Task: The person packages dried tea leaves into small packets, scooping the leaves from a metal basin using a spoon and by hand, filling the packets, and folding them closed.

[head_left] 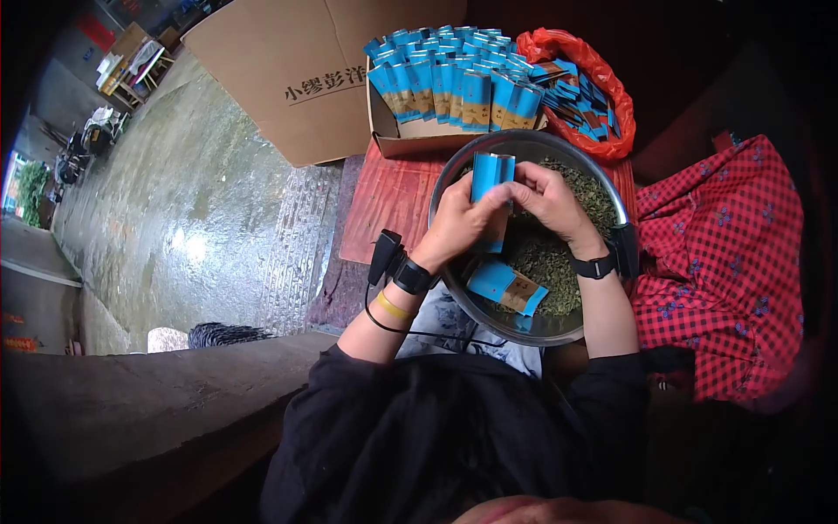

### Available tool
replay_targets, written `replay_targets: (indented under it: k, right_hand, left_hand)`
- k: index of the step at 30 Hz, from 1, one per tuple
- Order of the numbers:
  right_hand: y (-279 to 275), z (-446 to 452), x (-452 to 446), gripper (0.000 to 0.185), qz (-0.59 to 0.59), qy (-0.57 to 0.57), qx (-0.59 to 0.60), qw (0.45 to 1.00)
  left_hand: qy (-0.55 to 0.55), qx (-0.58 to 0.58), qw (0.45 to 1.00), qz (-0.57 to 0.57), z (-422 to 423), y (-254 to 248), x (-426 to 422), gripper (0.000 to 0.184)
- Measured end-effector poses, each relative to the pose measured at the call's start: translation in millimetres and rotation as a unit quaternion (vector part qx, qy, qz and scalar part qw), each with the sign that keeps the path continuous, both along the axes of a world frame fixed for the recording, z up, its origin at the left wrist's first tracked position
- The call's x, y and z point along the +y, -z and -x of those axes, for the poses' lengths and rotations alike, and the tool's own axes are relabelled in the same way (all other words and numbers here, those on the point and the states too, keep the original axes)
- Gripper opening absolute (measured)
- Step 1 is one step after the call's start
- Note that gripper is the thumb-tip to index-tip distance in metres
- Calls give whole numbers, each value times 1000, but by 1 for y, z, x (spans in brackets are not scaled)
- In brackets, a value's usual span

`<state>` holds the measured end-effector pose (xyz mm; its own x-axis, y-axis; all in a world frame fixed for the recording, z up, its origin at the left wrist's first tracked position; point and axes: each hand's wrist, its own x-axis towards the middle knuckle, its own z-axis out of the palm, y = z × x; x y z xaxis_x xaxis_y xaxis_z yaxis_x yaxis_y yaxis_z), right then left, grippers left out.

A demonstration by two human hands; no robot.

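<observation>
My left hand (458, 220) is closed around a blue and brown packet (491, 177), held upright over a metal bowl (443, 183). My right hand (556, 208) pinches the same packet at its right edge, with the thumbs of both hands close together. Dried green leaves (552, 255) that look like tea fill much of the bowl. Below my hands, a second blue and brown packet (508, 286) lies on the leaves near the bowl's front left side. My fingers hide part of the held packet, and I cannot see inside it.
Behind the bowl, a cardboard box (397, 147) holds rows of standing blue packets (458, 80). A red plastic bag (621, 105) beside it contains more packets. These rest on a red wooden surface (377, 205). Red checked cloth (720, 262) hangs at the right.
</observation>
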<state>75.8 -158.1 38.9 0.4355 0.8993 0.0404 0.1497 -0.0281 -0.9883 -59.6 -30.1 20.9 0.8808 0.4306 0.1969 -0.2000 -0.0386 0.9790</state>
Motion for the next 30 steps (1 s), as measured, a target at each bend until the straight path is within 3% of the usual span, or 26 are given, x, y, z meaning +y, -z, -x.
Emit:
replay_targets:
  k: [4,11,13,19,23,25,26,27,29,30]
  right_hand:
    - [12,-3,2,17,-17,9,-71,997]
    - [5,7,5,17,-32,26,-1,999]
    - [3,7,3,16,-25,8,-51,998]
    - [-3,8,0,24,-25,-26,-51,998]
    - [-11,8,-4,27,-3,-20,-112,994]
    - [-9,5,-5,19,-18,9,-169,985]
    - [-10,5,-6,19,-19,11,-169,985]
    - [-14,6,-6,19,-23,86,-149,985]
    - [-11,2,-6,19,-29,181,-139,973]
    - [-9,3,-6,19,-28,182,-137,973]
  left_hand:
    - [-14,-1,998,-66,-4,12,5,38]
    - [-27,-53,998,-32,-6,15,1,31]
    - [-33,-44,998,-44,-7,18,4,34]
    - [-28,17,989,-145,-2,15,6,41]
    - [-10,30,991,-127,-1,12,3,40]
    - [-113,-8,979,-168,-3,12,0,37]
    - [-112,-8,979,-169,-4,12,0,37]
    - [-152,-34,973,-170,-5,11,0,28]
    - [-190,-59,965,-171,-5,9,-1,31]
    - [-177,-92,945,-261,-3,3,-1,36]
